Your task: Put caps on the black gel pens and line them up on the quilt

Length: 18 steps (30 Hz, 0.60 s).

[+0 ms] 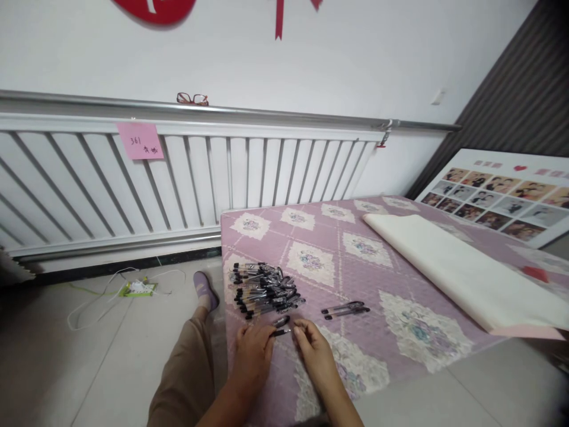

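Note:
My left hand [255,351] is closed around a black pen [280,333], whose end sticks out to the right past my fingertips. Another dark pen [281,322] shows just above it, by the same fingers. Close to the held pen's tip, my right hand [313,345] has thumb and forefinger pinched together; anything between them is too small to make out. Just beyond my hands lies a heap of black-capped clear pens [264,289], mostly pointing sideways. A few similar pens [345,310] lie side by side to the right of the heap.
A purple quilted cover with floral diamonds [311,264] spreads beneath the pens. A cream folded sheet [457,267] lies to the right, near a photo board [493,193]. A white radiator [249,172] stands behind. A power strip with cables [138,287] sits on the floor.

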{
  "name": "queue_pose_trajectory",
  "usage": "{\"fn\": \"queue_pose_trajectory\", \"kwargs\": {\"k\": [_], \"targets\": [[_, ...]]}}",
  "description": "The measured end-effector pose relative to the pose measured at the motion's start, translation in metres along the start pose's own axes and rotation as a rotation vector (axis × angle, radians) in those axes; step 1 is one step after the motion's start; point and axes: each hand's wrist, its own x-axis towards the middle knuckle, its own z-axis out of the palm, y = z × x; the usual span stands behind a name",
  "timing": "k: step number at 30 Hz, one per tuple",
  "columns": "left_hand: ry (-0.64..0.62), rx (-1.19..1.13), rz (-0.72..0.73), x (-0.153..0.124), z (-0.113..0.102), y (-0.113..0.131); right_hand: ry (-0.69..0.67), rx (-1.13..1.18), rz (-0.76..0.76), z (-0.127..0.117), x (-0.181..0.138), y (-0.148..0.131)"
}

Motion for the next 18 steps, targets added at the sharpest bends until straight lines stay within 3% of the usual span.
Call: {"fn": "queue_pose_trajectory", "kwargs": {"k": [5, 10, 18], "targets": [[0.061, -0.051, -0.041, -0.001, -0.002, -0.002, 0.071, -0.148, -0.148, 0.01, 0.007, 0.008], [0.089, -0.063, -0.042, -0.001, -0.002, -0.002, 0.013, -0.452, -0.325, 0.021, 0.007, -0.002], [0.098, -0.019, -0.034, 0.0, -0.004, 0.0, 0.015, -0.68, -0.324, 0.022, 0.0, -0.005]]}}
